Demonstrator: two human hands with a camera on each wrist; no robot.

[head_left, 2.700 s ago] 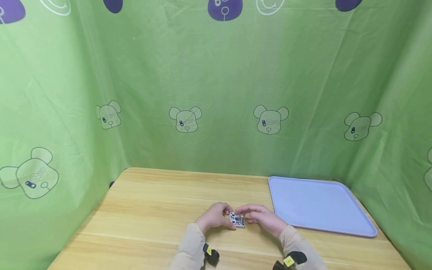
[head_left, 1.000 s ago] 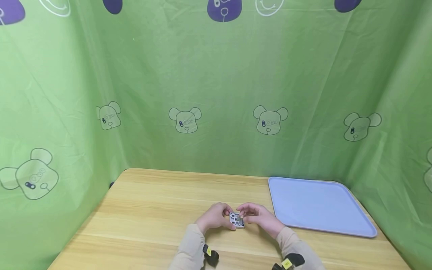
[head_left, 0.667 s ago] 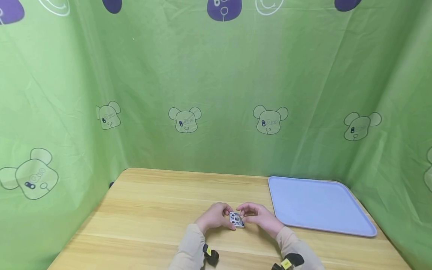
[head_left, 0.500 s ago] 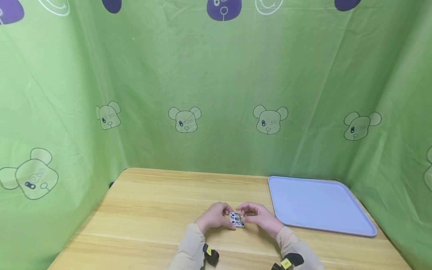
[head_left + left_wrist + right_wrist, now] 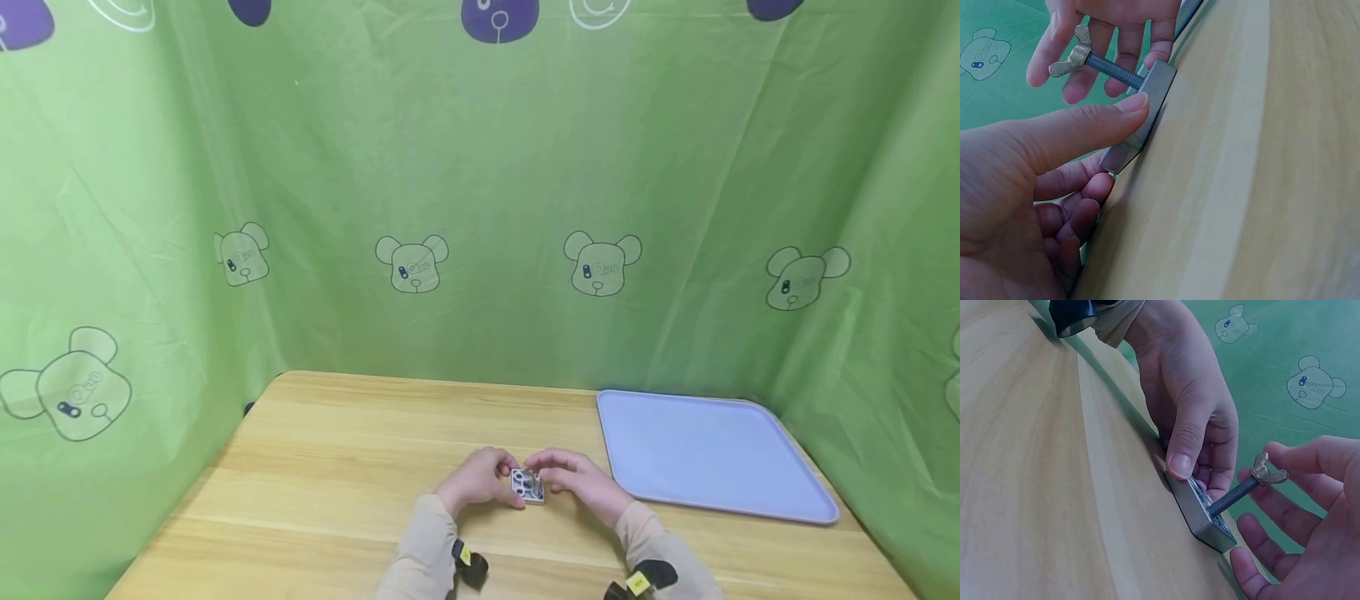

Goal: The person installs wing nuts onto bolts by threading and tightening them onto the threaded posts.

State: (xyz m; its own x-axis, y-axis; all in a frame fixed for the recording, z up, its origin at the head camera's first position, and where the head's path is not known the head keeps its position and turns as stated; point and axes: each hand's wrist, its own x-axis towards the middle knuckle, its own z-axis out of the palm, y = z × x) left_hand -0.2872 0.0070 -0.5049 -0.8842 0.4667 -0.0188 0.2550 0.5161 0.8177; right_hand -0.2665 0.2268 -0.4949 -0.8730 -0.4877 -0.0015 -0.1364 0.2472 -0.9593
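My left hand point(image 5: 480, 481) grips a small square metal block point(image 5: 1192, 514) low on the wooden table, its thumb on the near edge and fingers at the far side. Holes show in the block's upper face. A dark threaded screw point(image 5: 1234, 496) stands up from one corner, and a brass-coloured wing nut point(image 5: 1267, 472) sits at its top end. Around that end my right hand point(image 5: 588, 485) has its fingers spread and loosely bent. In the right wrist view its index fingertip is very close to the wing; whether it touches, I cannot tell.
A pale blue tray point(image 5: 712, 454) lies on the table point(image 5: 360, 467) at the back right, just beyond my right hand. Green curtains point(image 5: 487, 167) with bear drawings enclose the table at the back and sides. Black wrist cameras are strapped over both sleeves.
Half a second ago my right thumb and index finger were closed in at the screw's top; now they are spread apart. My left hand and the block have hardly moved.
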